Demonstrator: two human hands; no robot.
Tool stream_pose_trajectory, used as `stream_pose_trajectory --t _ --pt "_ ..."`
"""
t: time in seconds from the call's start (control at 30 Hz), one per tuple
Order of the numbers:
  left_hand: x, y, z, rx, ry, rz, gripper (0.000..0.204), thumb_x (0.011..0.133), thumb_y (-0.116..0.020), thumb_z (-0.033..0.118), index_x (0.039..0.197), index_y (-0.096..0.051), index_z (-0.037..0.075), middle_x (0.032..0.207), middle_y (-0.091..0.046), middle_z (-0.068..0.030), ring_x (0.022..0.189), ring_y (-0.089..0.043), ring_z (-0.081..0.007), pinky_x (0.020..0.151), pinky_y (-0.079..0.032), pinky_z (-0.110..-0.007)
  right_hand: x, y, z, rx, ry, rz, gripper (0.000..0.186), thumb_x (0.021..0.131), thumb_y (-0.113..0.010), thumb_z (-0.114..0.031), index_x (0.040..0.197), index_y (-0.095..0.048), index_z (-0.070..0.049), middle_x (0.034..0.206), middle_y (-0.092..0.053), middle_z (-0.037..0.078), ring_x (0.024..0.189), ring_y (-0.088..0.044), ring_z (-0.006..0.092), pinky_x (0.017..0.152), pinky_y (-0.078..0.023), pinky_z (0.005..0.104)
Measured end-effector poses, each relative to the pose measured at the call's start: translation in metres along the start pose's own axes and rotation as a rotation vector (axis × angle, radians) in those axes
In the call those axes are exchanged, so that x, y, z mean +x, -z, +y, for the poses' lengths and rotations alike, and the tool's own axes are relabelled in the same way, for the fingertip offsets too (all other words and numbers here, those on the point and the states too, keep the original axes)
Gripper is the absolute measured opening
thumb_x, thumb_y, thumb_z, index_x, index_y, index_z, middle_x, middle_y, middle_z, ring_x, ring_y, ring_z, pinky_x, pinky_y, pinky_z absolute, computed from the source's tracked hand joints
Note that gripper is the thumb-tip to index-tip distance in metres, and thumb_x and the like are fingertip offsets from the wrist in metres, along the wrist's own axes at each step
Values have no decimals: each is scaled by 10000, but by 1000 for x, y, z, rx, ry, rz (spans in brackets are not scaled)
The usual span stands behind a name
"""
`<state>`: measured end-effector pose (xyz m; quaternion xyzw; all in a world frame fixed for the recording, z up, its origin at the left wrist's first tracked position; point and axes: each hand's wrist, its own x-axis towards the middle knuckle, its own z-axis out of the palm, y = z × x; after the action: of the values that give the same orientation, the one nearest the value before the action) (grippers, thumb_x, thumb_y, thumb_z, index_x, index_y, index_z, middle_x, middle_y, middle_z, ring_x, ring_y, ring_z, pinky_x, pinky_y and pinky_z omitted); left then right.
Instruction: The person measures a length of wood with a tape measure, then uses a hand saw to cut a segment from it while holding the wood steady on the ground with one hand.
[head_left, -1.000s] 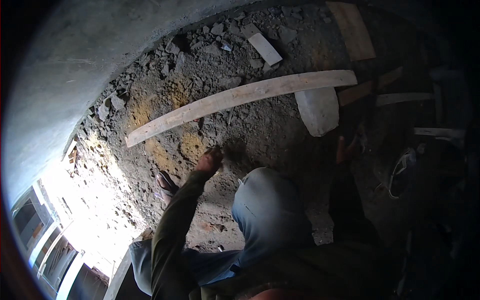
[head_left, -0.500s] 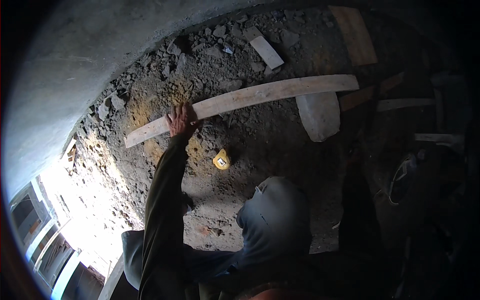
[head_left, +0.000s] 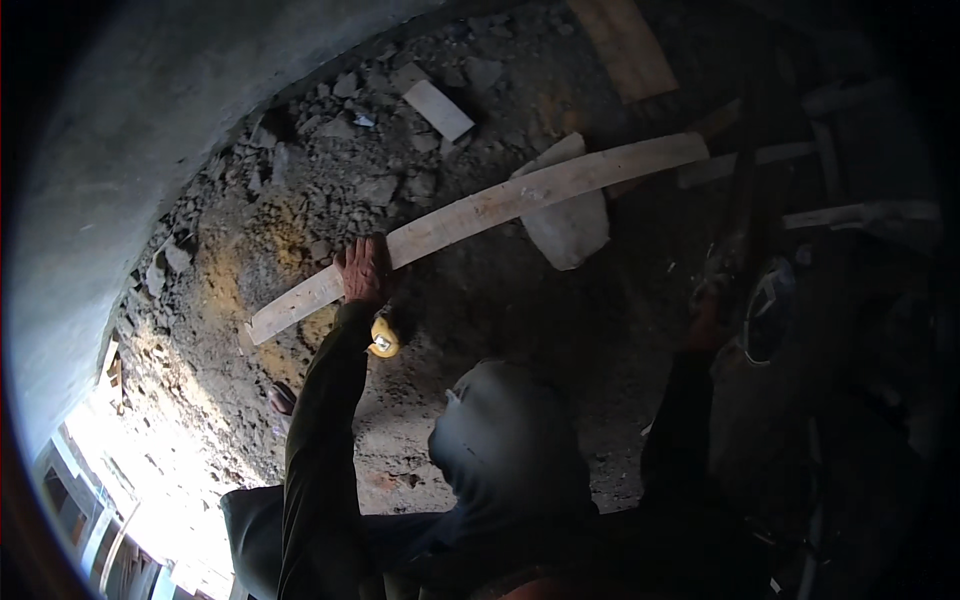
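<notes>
Plank (head_left: 470, 213): been slid rightward over the pale block (head_left: 568, 235) since half a second ago, lying across it now.
Left hand (head_left: 364, 270): wrapped over the plank toward its left end, looks properly gripped.
Right hand (head_left: 705, 312): lost in shadow, can't be told if anything's held.
Yellow tape measure (head_left: 384, 338): left on the dirt (head_left: 215, 340) near the left hand.
Plank's right end: not held; shift's done one-handed so far, any right-hand steadying not yet done.

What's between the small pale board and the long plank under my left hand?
Between the board and plank, the head view shows dark loose dirt and some grey chunks.
</notes>
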<state>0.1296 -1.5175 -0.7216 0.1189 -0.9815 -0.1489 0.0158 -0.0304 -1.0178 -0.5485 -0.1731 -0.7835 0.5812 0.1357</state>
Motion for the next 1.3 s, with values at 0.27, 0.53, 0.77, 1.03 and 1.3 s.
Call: stream_pose_trajectory --t 0.27,0.53,0.77,1.03,1.3 --pt "36 6 67 -83 -11 -131 703 659 -704 420 1198 -436 57 1107 -456 -137 1091 -411 -334 918 -270 -515 -111 -32 -58 -172 165 -308 317 796 -650 -203 1034 -601 0 923 -625 100 868 -585 178 766 -463 325" --pt "33 2 78 -99 13 -136 697 662 -708 412 1185 -415 56 1075 -443 -132 1051 -417 -323 883 -280 -501 -168 -48 18 -261 199 -495 315 761 -701 -178 999 -596 0 884 -621 106 760 -595 203 672 -481 343" --pt "30 -2 71 0 -29 -102 759 638 -745 388 1231 -388 77 1107 -435 -137 1041 -423 -335 842 -309 -486 -171 -62 -1 -138 -23 -539 366 752 -730 -220 1002 -585 6 821 -613 88 704 -580 185 624 -471 336" --pt "28 -5 73 13 -17 -120 771 653 -723 396 1239 -373 39 1123 -425 -157 1067 -406 -339 869 -295 -495 -174 -54 33 -252 6 -615 343 768 -712 -227 1009 -590 -15 801 -611 55 738 -581 154 662 -466 317" --pt "35 14 87 -41 13 -185 816 651 -715 390 1295 -352 43 1117 -429 -153 1069 -405 -337 880 -290 -495 -181 -65 27 -375 337 -511 358 776 -701 -230 1038 -590 -12 847 -620 101 785 -600 173 696 -475 322"
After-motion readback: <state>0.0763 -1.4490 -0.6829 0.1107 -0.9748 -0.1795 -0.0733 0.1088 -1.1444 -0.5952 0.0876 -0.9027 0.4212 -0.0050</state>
